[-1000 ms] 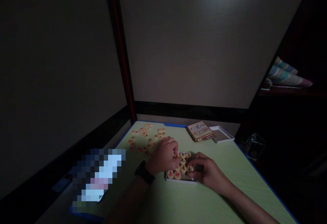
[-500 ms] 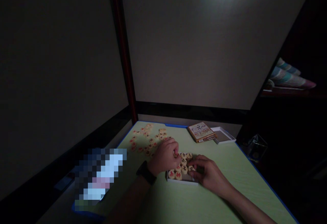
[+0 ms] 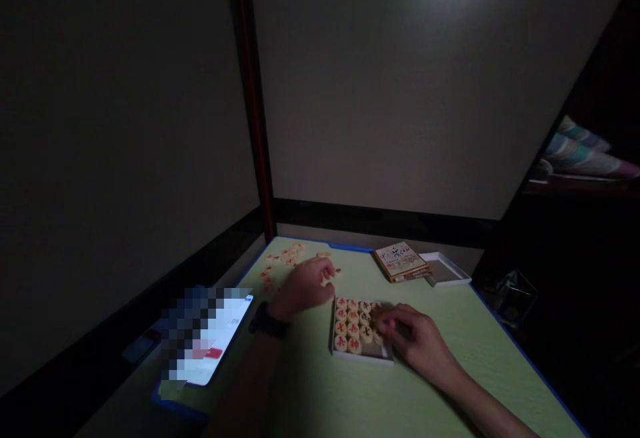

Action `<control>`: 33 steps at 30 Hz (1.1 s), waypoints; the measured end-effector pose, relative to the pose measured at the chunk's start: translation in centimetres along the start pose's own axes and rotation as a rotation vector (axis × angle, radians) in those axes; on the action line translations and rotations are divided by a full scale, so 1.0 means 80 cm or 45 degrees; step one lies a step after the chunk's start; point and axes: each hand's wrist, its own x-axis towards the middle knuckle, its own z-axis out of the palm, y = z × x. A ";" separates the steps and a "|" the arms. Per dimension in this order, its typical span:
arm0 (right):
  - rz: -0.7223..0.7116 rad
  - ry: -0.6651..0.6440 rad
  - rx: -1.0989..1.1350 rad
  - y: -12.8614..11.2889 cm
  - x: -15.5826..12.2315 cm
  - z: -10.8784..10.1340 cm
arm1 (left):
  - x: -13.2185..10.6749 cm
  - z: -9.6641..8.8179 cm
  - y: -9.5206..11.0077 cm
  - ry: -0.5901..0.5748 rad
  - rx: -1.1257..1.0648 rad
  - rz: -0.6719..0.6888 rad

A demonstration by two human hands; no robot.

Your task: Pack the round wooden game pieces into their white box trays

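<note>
Right hand (image 3: 420, 338) bends over the right edge of a shallow white box (image 3: 363, 359), fingertips drawn close together at the pieces there; whether they grip one cannot be told. Left hand (image 3: 307, 285), a dark band (image 3: 270, 321) at its wrist, is loosely curled above the tabletop (image 3: 310, 391), beyond the box and to its left, near loose round pieces (image 3: 297, 248); its grip is unclear too. Inside the box, red-marked pieces (image 3: 353, 330) fill two columns at the left, with black-marked pieces (image 3: 367, 335) beside them. Bare floor shows at the near right corner. For neat filling, it seems best to lower each piece flat, character up, snug against its neighbours, while the right hand steadies the wall without nudging the finished rows.
</note>
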 end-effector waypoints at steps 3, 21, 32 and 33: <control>0.032 0.102 0.018 0.004 0.001 0.000 | -0.002 -0.035 -0.042 0.130 0.072 -0.336; 0.002 0.231 0.031 0.012 -0.001 0.009 | -0.029 -0.032 -0.083 -0.395 0.316 -0.446; -0.021 0.185 0.016 0.010 -0.001 0.010 | -0.030 -0.030 -0.085 -0.359 0.362 -0.430; -0.020 0.184 0.014 0.011 -0.002 0.011 | -0.030 -0.030 -0.085 -0.356 0.371 -0.439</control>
